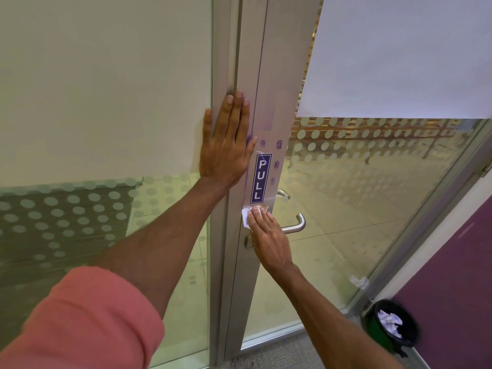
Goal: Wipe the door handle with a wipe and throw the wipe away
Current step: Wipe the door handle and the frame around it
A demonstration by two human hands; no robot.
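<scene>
Door handle: metal lever on door stile, below PULL sticker; free end exposed, base end hidden under right hand. Wipe is white, pressed flat vs. stile just left of/above handle base by right fingers, which lie extended & close together on it, not curled round lever. Left hand flat, fingers together, braced on door frame higher up; holds nothing. Judgement: wiping underway, lever itself prob. not fully covered yet. Left: finish lever, then drop wipe in bin at lower right on floor, w/ crumpled paper inside.
</scene>
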